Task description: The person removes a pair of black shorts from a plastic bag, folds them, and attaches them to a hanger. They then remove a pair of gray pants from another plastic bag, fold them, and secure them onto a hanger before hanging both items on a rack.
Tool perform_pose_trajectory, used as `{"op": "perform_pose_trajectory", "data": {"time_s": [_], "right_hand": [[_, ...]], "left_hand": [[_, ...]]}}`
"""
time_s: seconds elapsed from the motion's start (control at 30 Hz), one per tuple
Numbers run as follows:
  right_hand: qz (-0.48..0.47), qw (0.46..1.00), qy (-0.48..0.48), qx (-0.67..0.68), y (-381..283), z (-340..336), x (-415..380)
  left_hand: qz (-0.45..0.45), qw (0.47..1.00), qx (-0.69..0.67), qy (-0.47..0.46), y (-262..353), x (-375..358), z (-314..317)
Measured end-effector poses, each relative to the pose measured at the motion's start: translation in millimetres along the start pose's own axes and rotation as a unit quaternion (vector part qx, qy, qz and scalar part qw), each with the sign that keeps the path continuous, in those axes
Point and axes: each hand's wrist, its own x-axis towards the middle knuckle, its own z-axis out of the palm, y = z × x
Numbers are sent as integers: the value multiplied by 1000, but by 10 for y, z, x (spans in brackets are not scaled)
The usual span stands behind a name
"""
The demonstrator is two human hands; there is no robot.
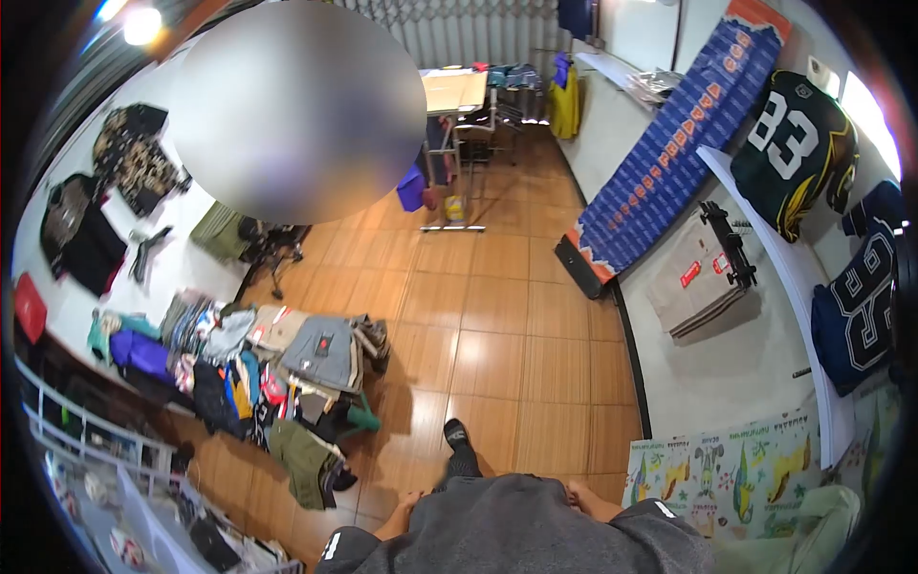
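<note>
My left hand (410, 501) hangs low beside my dark grey shirt (507, 526), partly covered by it. On the other side, my right hand (577, 492) is also half hidden by the shirt. The fingers of both are too small and covered to read, and nothing is visibly held. One dark shoe (455, 430) shows on the tiled floor ahead. Nearest to my left hand is an olive green garment (302, 459), which drapes from a low pile of folded clothes (229, 368). Grey folded shorts or trousers (321, 349) lie on top of that pile.
A blue banner board (669, 143) leans on the right wall. Beige trousers (703, 273) hang below a shelf (779, 277) with jerseys. A white wire rack (96, 440) stands at left. A table (454, 91) is at the back; a blurred patch covers the upper left.
</note>
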Motion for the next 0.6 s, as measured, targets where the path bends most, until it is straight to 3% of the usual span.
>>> {"op": "perform_pose_trajectory", "data": {"time_s": [0.13, 0.27, 0.33, 0.37, 0.5, 0.6], "right_hand": [[44, 997, 37, 47, -381, 246, -342], [-25, 996, 67, 50, -1141, 837, -405], [-97, 991, 87, 40, -1521, 1201, -406], [-131, 986, 96, 43, -1710, 1372, -431], [-183, 976, 115, 7, -2410, 1753, -334], [-172, 975, 127, -55, -2816, 1828, -23]], "left_hand": [[-18, 998, 53, 26, 812, 361, -394], [-47, 999, 3, 16, 1962, 1030, -603], [-9, 999, -33, -20, 2478, 1587, -620], [51, 987, -133, -75, 2678, 1831, -622], [100, 992, -61, -55, 3820, 1969, -384], [90, 989, -1, -116, 4399, 2299, -200]]}}
